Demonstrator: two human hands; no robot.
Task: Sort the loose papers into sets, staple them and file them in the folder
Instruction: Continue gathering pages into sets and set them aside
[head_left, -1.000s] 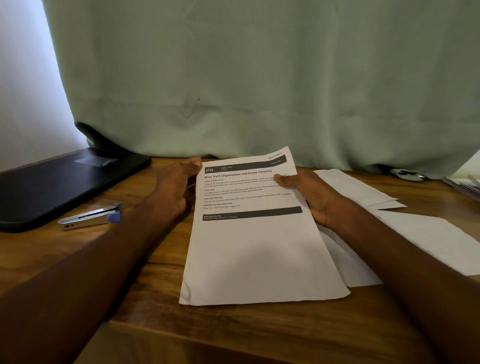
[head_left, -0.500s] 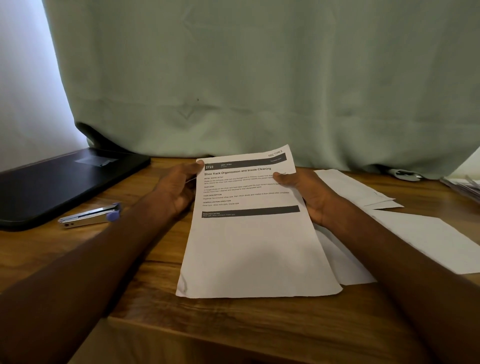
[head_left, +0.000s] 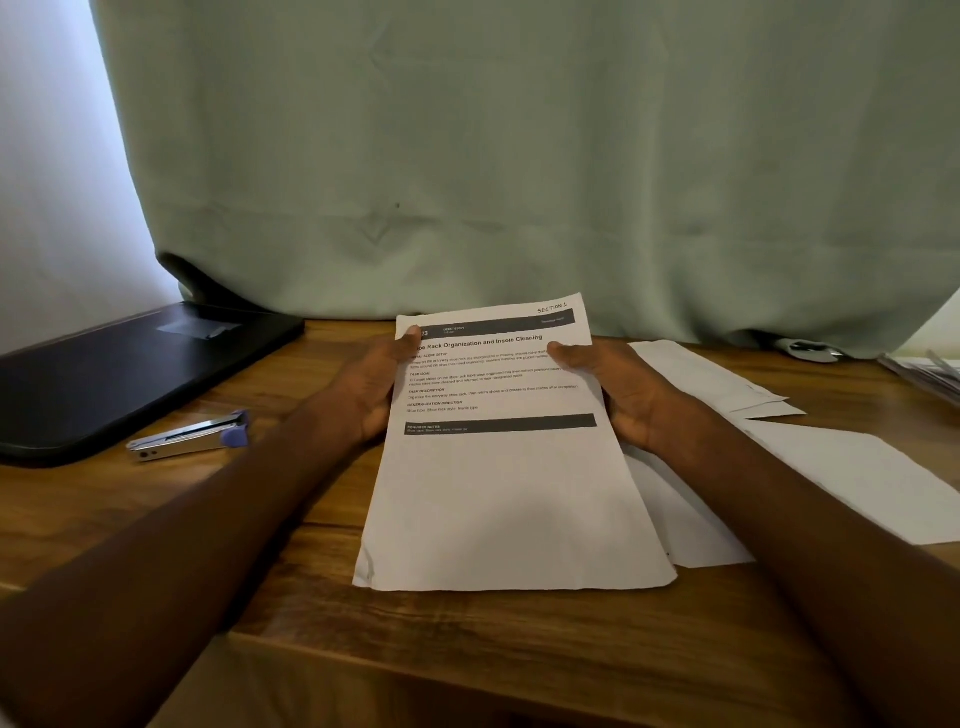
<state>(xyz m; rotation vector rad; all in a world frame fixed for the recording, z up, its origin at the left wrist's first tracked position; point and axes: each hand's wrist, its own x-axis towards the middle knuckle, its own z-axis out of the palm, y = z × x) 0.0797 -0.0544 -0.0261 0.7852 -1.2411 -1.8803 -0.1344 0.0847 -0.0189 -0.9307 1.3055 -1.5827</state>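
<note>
A set of printed papers (head_left: 511, 483), headed "Shoe Rack Organization and Insole Cleaning", stands tilted on its bottom edge on the wooden table (head_left: 234, 525). My left hand (head_left: 371, 387) grips its left edge with the thumb over the top corner. My right hand (head_left: 618, 387) grips the right edge, thumb on the page. More loose white sheets (head_left: 852, 473) lie to the right, partly under the held set. A silver stapler with a purple end (head_left: 189, 439) lies to the left. The black folder (head_left: 130, 369) lies shut at the far left.
A pale green curtain (head_left: 519, 166) hangs right behind the table. Another stack of papers or sleeves (head_left: 930, 374) pokes in at the right edge. A small grey object (head_left: 805, 349) lies under the curtain hem at the back right. The table's front edge runs near the bottom.
The held papers have been raised more upright and squared between my hands. My left thumb has moved onto the top left corner of the page.
</note>
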